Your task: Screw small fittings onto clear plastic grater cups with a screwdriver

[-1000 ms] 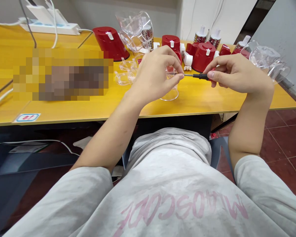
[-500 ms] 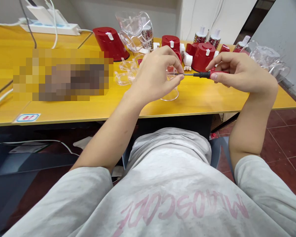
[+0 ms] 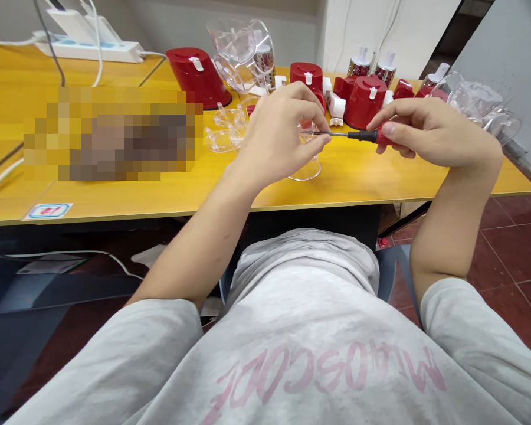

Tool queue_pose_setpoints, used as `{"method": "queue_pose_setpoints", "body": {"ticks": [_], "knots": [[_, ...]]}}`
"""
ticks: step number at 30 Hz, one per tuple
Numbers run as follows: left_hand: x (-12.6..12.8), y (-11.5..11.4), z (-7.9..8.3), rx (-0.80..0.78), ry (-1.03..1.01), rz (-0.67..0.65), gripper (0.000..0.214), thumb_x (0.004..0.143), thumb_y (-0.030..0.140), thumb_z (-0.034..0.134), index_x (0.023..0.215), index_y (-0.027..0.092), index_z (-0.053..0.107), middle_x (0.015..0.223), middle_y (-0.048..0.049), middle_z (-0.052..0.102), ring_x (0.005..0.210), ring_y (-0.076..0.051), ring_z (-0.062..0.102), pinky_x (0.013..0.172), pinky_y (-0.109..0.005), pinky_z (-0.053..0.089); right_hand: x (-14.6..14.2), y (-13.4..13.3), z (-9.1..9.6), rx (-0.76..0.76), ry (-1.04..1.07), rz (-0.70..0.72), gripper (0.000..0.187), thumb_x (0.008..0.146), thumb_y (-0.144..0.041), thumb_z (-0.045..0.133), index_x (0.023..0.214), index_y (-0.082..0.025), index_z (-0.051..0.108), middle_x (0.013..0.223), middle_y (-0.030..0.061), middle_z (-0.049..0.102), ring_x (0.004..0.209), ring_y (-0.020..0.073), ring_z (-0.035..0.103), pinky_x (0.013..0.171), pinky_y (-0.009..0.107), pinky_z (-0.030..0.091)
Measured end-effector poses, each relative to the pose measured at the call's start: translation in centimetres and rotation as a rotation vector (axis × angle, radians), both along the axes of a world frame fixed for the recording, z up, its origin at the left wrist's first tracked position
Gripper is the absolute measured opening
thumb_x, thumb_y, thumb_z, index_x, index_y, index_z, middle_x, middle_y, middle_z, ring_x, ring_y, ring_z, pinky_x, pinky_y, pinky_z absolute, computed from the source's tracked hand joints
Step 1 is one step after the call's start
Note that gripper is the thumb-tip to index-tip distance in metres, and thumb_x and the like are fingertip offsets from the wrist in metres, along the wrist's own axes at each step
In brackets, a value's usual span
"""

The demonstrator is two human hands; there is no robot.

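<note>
My right hand (image 3: 425, 131) is closed around the red handle of a screwdriver (image 3: 361, 136), which lies level and points left. The screwdriver's shaft runs to the curled fingers of my left hand (image 3: 285, 133), and its tip is hidden there. Thumb and fingers of my left hand are bent around a clear plastic part (image 3: 308, 171), whose round rim shows below the palm. Most of that part is covered by the hand. Left of my hand, more clear plastic pieces (image 3: 223, 139) lie on the yellow table (image 3: 363, 177).
Red housings (image 3: 197, 79) with white tabs stand along the back, beside metal grater drums (image 3: 360, 62). Clear plastic parts are piled at back left (image 3: 243, 56) and at right (image 3: 478, 100). A white power strip (image 3: 92, 48) with cables sits at far left, near a blurred-out area.
My right hand's fingers and thumb have shifted on the screwdriver handle, the thumb now higher on it. My left hand has stayed nearly still.
</note>
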State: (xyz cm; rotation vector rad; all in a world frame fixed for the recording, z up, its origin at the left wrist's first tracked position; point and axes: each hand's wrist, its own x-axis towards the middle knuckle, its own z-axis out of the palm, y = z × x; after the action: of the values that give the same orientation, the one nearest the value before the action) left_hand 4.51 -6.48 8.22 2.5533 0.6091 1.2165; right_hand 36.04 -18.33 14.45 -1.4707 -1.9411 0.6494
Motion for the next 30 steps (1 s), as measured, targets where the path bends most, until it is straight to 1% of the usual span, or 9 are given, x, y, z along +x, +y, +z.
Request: {"method": "queue_pose_setpoints", "body": {"ticks": [2, 5, 10, 12, 14, 20, 23, 26, 30], "knots": [[0.0, 0.1, 0.0, -0.007, 0.002, -0.004, 0.006, 0.102, 0.038, 0.088, 0.101, 0.042, 0.093, 0.129, -0.0078, 0.090, 0.126, -0.047, 0.085, 0.115, -0.075, 0.068, 0.0, 0.1, -0.1, 0.023, 0.031, -0.008, 0.055, 0.106, -0.093, 0.098, 0.115, -0.039, 0.093, 0.101, 0.0049, 0.089, 0.078, 0.0244, 0.063, 0.063, 0.045, 0.052], [0.0, 0.1, 0.1, -0.009, -0.004, -0.010, 0.009, 0.101, 0.035, 0.086, 0.099, 0.042, 0.091, 0.132, -0.0075, 0.089, 0.125, -0.047, 0.086, 0.117, -0.077, 0.066, 0.0, 0.0, -0.1, 0.086, 0.070, -0.010, 0.050, 0.099, -0.086, 0.109, 0.111, -0.040, 0.091, 0.098, 0.0039, 0.083, 0.089, 0.0271, 0.069, 0.068, 0.046, 0.062], [0.0, 0.1, 0.0, -0.017, -0.022, -0.027, 0.004, 0.101, 0.039, 0.089, 0.097, 0.041, 0.090, 0.130, -0.0079, 0.090, 0.125, -0.047, 0.085, 0.118, -0.076, 0.067, -0.2, -0.5, -0.1, 0.118, 0.128, -0.018, 0.051, 0.085, -0.065, 0.125, 0.115, -0.042, 0.090, 0.128, 0.0048, 0.082, 0.100, 0.0300, 0.075, 0.070, 0.053, 0.073], [0.1, 0.2, 0.0, -0.025, -0.035, -0.022, 0.005, 0.101, 0.041, 0.090, 0.096, 0.040, 0.089, 0.128, -0.0076, 0.090, 0.125, -0.047, 0.084, 0.118, -0.074, 0.069, -0.2, -0.6, -0.1, 0.125, 0.113, -0.026, 0.051, 0.082, -0.060, 0.127, 0.115, -0.044, 0.090, 0.126, 0.0060, 0.084, 0.103, 0.0339, 0.077, 0.071, 0.056, 0.074], [0.1, 0.2, -0.1, -0.033, -0.039, -0.021, 0.007, 0.101, 0.042, 0.091, 0.094, 0.040, 0.088, 0.127, -0.0067, 0.090, 0.124, -0.046, 0.084, 0.117, -0.073, 0.070, -0.2, -0.5, 0.0, 0.130, 0.094, -0.026, 0.051, 0.082, -0.062, 0.126, 0.114, -0.045, 0.091, 0.119, 0.0065, 0.086, 0.105, 0.0359, 0.077, 0.072, 0.057, 0.074], [0.2, 0.0, 0.0, -0.026, -0.025, -0.022, 0.005, 0.101, 0.043, 0.089, 0.097, 0.043, 0.091, 0.129, -0.0059, 0.091, 0.122, -0.046, 0.084, 0.117, -0.076, 0.070, -0.4, 0.1, 0.0, 0.019, 0.030, -0.027, 0.053, 0.093, -0.087, 0.111, 0.112, -0.043, 0.089, 0.097, 0.0031, 0.087, 0.085, 0.0291, 0.072, 0.062, 0.049, 0.058], [0.1, -0.1, 0.1, -0.016, -0.018, -0.017, 0.007, 0.102, 0.046, 0.087, 0.100, 0.046, 0.094, 0.127, -0.0061, 0.091, 0.122, -0.047, 0.084, 0.116, -0.078, 0.070, -0.8, -0.1, 0.2, -0.007, -0.019, -0.021, 0.039, 0.102, -0.079, 0.106, 0.111, -0.045, 0.088, 0.101, 0.0029, 0.091, 0.096, 0.0345, 0.077, 0.074, 0.055, 0.062], [0.1, -0.1, 0.1, -0.012, -0.011, -0.021, 0.011, 0.103, 0.050, 0.086, 0.106, 0.049, 0.096, 0.121, -0.0061, 0.091, 0.125, -0.049, 0.084, 0.116, -0.080, 0.070, -1.0, -0.4, 0.4, 0.028, -0.026, -0.021, 0.028, 0.100, -0.064, 0.109, 0.108, -0.046, 0.089, 0.106, 0.0038, 0.090, 0.110, 0.0400, 0.080, 0.086, 0.061, 0.066], [0.1, -0.1, 0.2, -0.026, -0.020, -0.023, 0.016, 0.101, 0.051, 0.086, 0.113, 0.052, 0.097, 0.116, -0.0059, 0.092, 0.127, -0.050, 0.084, 0.116, -0.081, 0.069, -0.8, -0.6, 0.3, 0.035, 0.012, -0.064, 0.039, 0.088, -0.057, 0.118, 0.114, -0.048, 0.090, 0.102, 0.0051, 0.087, 0.109, 0.0417, 0.080, 0.073, 0.059, 0.068]]}}
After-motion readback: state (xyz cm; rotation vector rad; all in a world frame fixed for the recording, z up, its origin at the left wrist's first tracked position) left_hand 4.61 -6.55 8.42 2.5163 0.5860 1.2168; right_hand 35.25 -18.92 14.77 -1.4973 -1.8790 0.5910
